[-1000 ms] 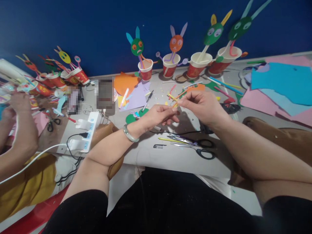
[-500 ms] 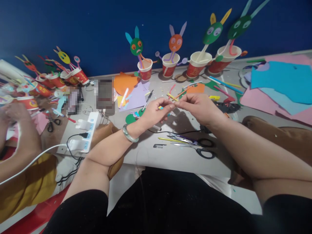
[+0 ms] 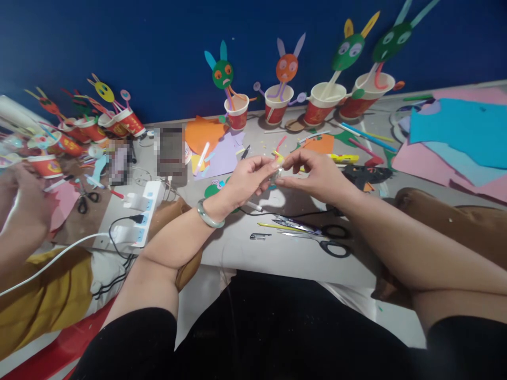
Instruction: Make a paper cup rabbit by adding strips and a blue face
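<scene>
My left hand [image 3: 253, 182], with a bangle [image 3: 209, 215] on the wrist, pinches something small and pale over the desk. My right hand [image 3: 312, 173] meets it from the right, its thumb and fingertips closed at the same spot. What lies between the fingertips is too small and covered to name. A curled yellow piece [image 3: 279, 157] shows just above the fingertips; whether it is held I cannot tell. Below the hands lie two pairs of scissors [image 3: 335, 248], a thin yellow strip [image 3: 277, 226] and a pen cap [image 3: 260, 237].
Paper cups [image 3: 276, 113] with paper-faced figures stand along the blue wall. Orange paper [image 3: 204, 134] lies left, blue paper [image 3: 455, 126] right. A power strip [image 3: 149, 211] and a black cable [image 3: 293, 215] cross the desk. A co-worker's hand [image 3: 29, 195] is at far left.
The orange strip seen between my fingertips is out of sight. My right fingers have curled in closer to my left hand. The co-worker's arm has shifted.
</scene>
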The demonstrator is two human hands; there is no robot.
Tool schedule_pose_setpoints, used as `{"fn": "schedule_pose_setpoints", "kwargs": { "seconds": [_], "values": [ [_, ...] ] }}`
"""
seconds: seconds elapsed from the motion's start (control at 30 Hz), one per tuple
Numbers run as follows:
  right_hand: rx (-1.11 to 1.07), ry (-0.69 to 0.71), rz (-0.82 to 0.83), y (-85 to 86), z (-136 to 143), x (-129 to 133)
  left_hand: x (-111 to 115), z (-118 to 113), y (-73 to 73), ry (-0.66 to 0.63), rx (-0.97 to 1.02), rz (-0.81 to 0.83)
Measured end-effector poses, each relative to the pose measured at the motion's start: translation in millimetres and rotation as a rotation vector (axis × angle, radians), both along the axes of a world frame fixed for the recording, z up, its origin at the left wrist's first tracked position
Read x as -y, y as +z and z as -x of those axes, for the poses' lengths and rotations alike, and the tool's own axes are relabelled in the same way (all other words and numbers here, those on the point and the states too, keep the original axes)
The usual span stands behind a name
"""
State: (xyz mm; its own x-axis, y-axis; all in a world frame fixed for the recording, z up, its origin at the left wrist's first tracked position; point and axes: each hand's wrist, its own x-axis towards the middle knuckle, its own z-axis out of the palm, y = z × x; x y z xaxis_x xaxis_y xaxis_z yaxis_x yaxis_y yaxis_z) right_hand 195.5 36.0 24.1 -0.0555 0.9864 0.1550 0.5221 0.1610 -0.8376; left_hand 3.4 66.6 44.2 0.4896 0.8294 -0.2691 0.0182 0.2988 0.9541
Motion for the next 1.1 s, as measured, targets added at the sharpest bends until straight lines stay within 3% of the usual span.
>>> {"fn": "schedule_pose_setpoints", "kwargs": {
  "seconds": [0.17, 0.43, 0.73, 1.1],
  "values": [
    [0.154, 0.012, -0.076, -5.1, 3, 4, 2, -2, 4.3, 0.029, 0.012, 0.029],
    [0.046, 0.1, 0.016, 0.1, 5, 5, -1, -1, -0.1, 0.042, 0.072, 0.073],
    [0.065, 0.104, 0.003, 5.4, 0, 4, -2, -1, -0.6, 0.101, 0.127, 0.051],
    [0.038, 0.144, 0.04, 9.3, -5, -1, 0, -2, -3.3, 0.093, 0.029, -0.008]
  ]
}}
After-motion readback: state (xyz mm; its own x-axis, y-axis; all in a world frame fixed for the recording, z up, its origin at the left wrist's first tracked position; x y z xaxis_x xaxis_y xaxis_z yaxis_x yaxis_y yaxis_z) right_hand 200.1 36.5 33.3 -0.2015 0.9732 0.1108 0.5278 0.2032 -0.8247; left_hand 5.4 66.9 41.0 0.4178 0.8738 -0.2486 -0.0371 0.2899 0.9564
